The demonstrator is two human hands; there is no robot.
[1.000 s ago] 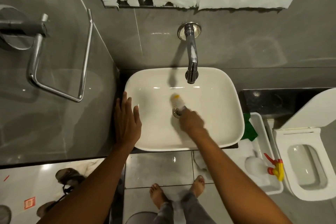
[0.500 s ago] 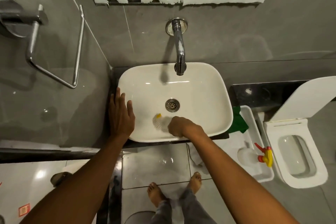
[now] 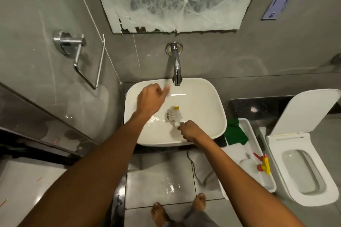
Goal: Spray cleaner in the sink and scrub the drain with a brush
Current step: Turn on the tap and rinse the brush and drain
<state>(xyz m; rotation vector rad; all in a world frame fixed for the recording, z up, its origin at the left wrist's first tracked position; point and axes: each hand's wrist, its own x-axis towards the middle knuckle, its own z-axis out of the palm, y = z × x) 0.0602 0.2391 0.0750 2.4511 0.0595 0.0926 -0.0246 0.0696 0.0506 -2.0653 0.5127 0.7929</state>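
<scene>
A white basin sits under a chrome wall tap. My right hand grips the handle of a small white brush with a yellow tip; its bristles rest on the metal drain, which they mostly cover. My left hand hovers over the basin's back left, holding nothing, fingers loosely curled with one finger stretched toward the tap. A white spray bottle with a red and yellow trigger lies in a white tray to the right of the sink.
A green cloth lies at the tray's top end. A white toilet with raised lid stands far right. A chrome towel holder juts from the left wall. My bare feet stand on wet grey floor tiles.
My left hand has lifted off the sink's left rim and moved up toward the tap. My right hand has brought the brush from the basin's front back onto the drain.
</scene>
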